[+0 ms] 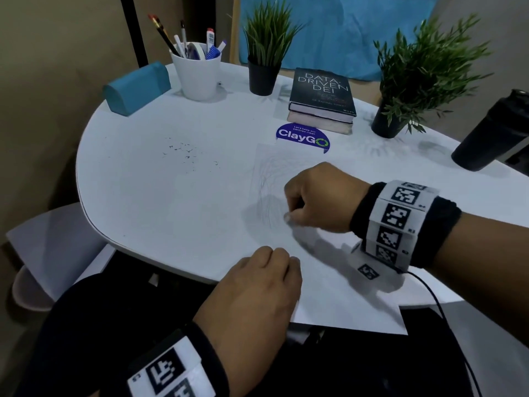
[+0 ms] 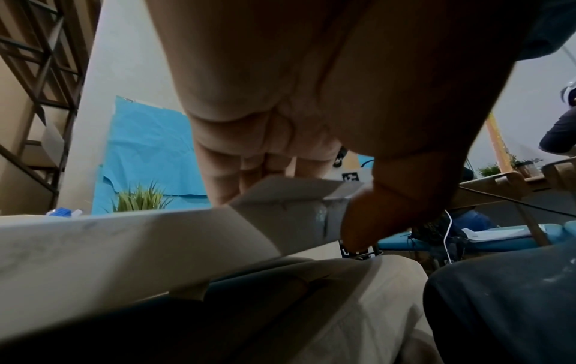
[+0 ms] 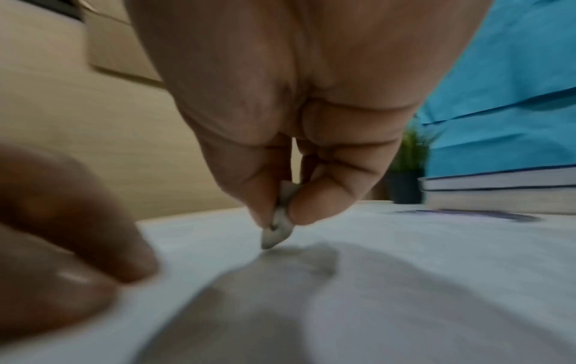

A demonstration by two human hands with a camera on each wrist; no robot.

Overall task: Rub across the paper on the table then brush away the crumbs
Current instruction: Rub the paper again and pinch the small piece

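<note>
Head view: the right hand (image 1: 317,197) pinches an eraser over the scribbled paper (image 1: 329,296) on the white table (image 1: 160,202); the left hand (image 1: 257,287), fingers bent, pins the paper's near edge. Crumbs (image 1: 183,151) lie far left. Beyond stand books (image 1: 322,98), a sticker (image 1: 303,136), two plants, a pen cup (image 1: 199,71).

Left wrist view: thumb (image 2: 389,204) and fingers press the paper's lifted corner (image 2: 290,189).

Right wrist view: thumb and fingertip squeeze the eraser (image 3: 276,227), its tip touching paper.

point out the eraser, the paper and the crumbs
eraser (image 3: 276,232): right wrist view, on its grey tip below the pinching fingers
paper (image 1: 343,308): head view, on its bare near part
crumbs (image 1: 183,151): head view, on the middle of the dark scatter
</note>
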